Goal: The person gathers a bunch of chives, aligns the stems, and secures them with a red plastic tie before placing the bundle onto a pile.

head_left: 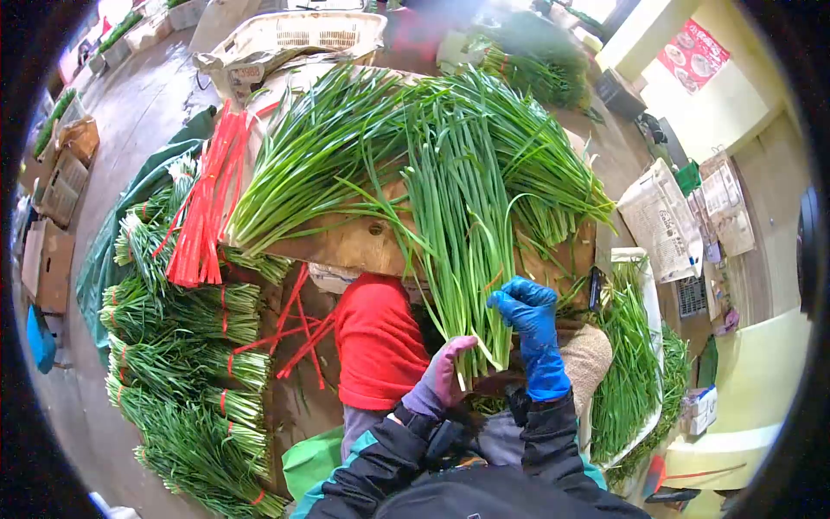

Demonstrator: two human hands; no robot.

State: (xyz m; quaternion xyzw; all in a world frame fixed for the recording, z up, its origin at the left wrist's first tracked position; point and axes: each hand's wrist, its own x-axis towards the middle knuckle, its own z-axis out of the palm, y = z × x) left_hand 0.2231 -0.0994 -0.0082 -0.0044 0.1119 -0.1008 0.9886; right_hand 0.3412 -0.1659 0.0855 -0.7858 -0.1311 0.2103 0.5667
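Note:
A loose bunch of garlic chives (pixel 462 216) lies over the wooden board and hangs toward my lap, pale stem ends lowest. My left hand (pixel 445 376), in a purple and pink glove, is closed round the left side of those stem ends. Close against the bunch's right edge is my right hand (pixel 529 316), in a blue rubber glove. Its fingers are pinched together, and whatever is between them is too small to make out. A small orange-brown strand shows on the stems beside its fingertips.
More chives (pixel 320 164) are spread across the wooden board (pixel 367 242). Red tie strips (pixel 212 208) hang at its left edge. Tied bundles (pixel 181 381) are stacked at left. A white crate (pixel 653 346) with loose chives stands at right, and a plastic basket (pixel 298 33) sits behind.

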